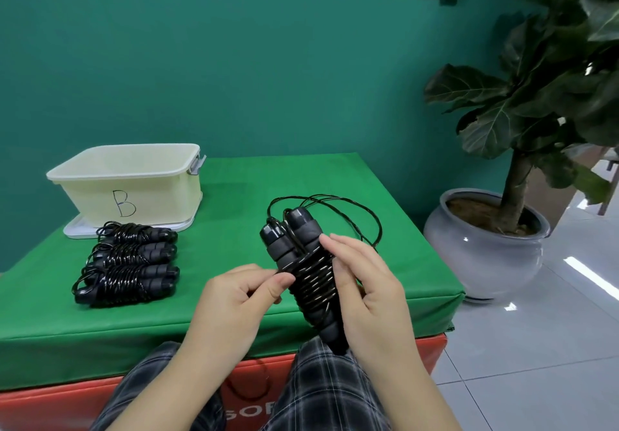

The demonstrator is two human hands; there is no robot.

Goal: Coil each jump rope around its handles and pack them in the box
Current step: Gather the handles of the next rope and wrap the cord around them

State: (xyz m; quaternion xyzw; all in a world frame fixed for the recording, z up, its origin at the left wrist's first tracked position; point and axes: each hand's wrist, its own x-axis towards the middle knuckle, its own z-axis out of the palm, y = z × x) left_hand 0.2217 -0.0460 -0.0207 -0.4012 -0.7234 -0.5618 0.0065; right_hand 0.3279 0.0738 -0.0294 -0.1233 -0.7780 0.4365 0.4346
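A black jump rope [303,263] stands tilted above the green table's front edge, its two handles side by side. My right hand [363,283] grips the handles from the right. My left hand [234,291] pinches the black cord where it wraps the handles. Many turns of cord circle the lower half, and loose loops [338,211] trail behind over the table. A pile of coiled black jump ropes [129,264] lies at the left. Behind that pile stands the cream plastic box [134,196] marked "B", open on top.
The box sits on its white lid [75,229]. Green cloth [234,196] covers the table, with an orange-red base [50,400] below. A potted plant in a grey pot [485,246] stands on the tiled floor at the right. My knees in plaid trousers [321,393] are beneath my hands.
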